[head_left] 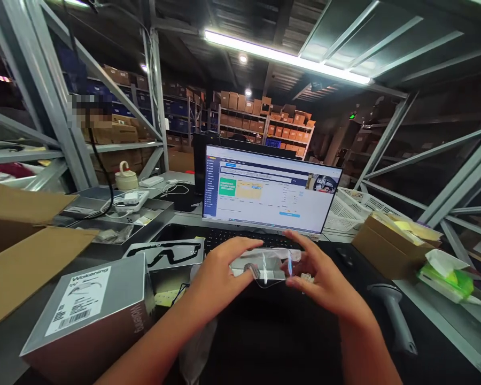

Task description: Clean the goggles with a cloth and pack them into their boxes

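Both my hands are raised over the dark desk in front of the keyboard. Between them is a clear, shiny plastic-wrapped item, pale inside. My left hand grips its left end, thumb in front and fingers behind. At the right end, my right hand holds it between thumb and fingers. A grey box with a white label stands at the lower left. Behind that box lies a card with a black glasses outline.
A monitor stands behind the keyboard. On the right are a barcode scanner, a mouse, a tissue pack, a cardboard box and white baskets. An open carton borders the left.
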Motion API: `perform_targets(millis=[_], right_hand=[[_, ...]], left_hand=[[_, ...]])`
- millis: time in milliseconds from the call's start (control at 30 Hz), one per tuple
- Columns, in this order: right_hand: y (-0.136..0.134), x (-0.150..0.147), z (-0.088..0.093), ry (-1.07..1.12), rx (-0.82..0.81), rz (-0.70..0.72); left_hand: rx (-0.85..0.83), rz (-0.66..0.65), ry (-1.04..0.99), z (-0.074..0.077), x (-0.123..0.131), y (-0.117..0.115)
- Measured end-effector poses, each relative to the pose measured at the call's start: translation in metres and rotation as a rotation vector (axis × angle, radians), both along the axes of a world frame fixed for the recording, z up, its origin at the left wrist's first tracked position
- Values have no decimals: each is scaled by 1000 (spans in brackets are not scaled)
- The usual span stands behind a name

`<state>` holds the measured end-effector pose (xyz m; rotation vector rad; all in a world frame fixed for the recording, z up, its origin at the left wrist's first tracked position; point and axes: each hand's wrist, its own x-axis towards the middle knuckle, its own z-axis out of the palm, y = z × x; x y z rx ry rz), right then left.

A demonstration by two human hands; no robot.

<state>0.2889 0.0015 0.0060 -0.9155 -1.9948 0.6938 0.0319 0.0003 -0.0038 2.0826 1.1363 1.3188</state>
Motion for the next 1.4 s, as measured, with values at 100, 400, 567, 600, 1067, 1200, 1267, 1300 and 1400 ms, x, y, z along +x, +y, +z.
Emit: perform_targets(millis=[100, 400, 567, 600, 1067, 1200, 1267, 1300, 1400], right_hand=[[5, 23, -2, -56, -34, -243], [36, -24, -20, 189, -374, 2], [35, -18, -23, 52, -208, -175], [38, -14, -25, 1, -161, -236], [-14, -34, -11, 293, -51, -123], [-16, -22, -7, 178, 82, -225], [-15, -13, -3, 133, 189, -244], [-15, -10, -1, 106, 239, -224], [-19, -7, 3, -4, 341, -115]], left_hand=[[6, 28, -33, 3, -6, 2], [59, -79, -69, 7, -1, -6], [8, -92, -125, 8, 0, -10], [-1, -86, -158, 8, 0, -10], [-146, -130, -164, 1, 5, 2], [-21, -35, -84, 0, 5, 1], [25, -25, -45, 1, 2, -1], [40, -24, -22, 2, 0, -2], [32, -54, 24, 4, -1, -4]])
